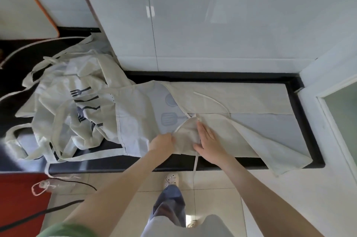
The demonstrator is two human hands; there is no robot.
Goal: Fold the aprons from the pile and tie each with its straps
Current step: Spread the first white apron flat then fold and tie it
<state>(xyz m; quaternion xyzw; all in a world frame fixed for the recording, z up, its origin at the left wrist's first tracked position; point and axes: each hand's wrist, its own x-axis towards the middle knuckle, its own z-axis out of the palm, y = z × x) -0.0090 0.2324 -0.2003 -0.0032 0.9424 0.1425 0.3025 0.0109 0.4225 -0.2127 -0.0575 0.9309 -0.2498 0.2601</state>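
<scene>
A person's left hand (161, 143) pinches a fold of the limp cream apron (241, 99) spread along the counter's (231, 163) front edge, while the right hand (211, 146) presses it, fingers spread. The soft, light cloth looks best gripped at the hems.

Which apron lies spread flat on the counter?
The apron at right, which the left hand grips and right hand presses; the others lie crumpled in a pile.

The apron (241, 99) under the flat fingers (204, 132) of the right hand (210, 142) is matt beige cloth, softly creased. Left of the fingers, the pile (77, 101) is the same matt cloth, crumpled. Nearer than the fingers the counter (222, 163) shines glossy black; beyond them the wall tiles (212, 24) gleam smooth white.
</scene>
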